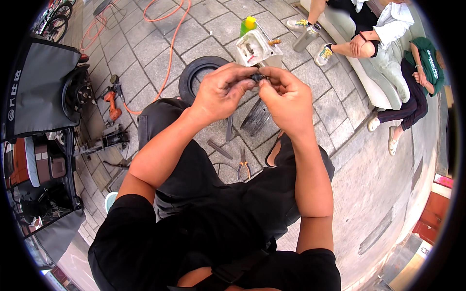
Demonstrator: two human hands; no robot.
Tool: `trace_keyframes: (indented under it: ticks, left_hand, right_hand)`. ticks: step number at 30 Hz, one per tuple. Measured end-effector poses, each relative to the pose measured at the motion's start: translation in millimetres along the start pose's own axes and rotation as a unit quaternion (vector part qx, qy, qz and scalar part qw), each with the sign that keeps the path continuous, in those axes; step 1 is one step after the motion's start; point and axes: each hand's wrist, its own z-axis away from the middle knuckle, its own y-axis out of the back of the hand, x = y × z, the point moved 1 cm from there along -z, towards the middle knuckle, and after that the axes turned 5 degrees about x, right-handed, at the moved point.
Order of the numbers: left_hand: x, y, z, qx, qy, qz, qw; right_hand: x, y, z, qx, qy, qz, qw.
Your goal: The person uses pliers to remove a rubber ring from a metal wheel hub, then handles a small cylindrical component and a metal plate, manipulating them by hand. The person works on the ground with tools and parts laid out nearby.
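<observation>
In the middle of the head view, my left hand (pixel 223 92) and my right hand (pixel 284 99) both pinch a small dark part (pixel 257 77), raised above my knees. Their fingertips meet around it, so its exact shape is hard to make out. On the paving below are a black tyre (pixel 187 82), a metal wheel rim (pixel 255 119), a dark flat bar (pixel 218 148) and orange-handled pliers (pixel 243 162). Just beyond my fingers stands a white tray (pixel 264 51) with small items in it, beside a green bottle with a yellow top (pixel 247 26).
A dark covered vehicle (pixel 39 92) fills the left, near an orange power tool (pixel 112 106), metal parts (pixel 107 140) and an orange hose (pixel 170 58). Two people (pixel 359 43) (pixel 422 77) sit on a pale sofa (pixel 378 87) at upper right, near a steel flask (pixel 305 39).
</observation>
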Motion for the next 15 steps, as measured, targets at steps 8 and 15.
trace_keyframes:
  ticks: [8, 15]
  left_hand:
    - [1.5, 1.3, -1.4, 0.0, -0.012, -0.022, 1.0]
    - [-5.3, 0.3, 0.2, -0.018, -0.031, -0.022, 0.999]
  right_hand:
    - [-1.1, -1.7, 2.1, 0.026, 0.153, 0.146, 0.977]
    - [2.8, 2.1, 4.3, 0.014, 0.233, 0.218, 0.948]
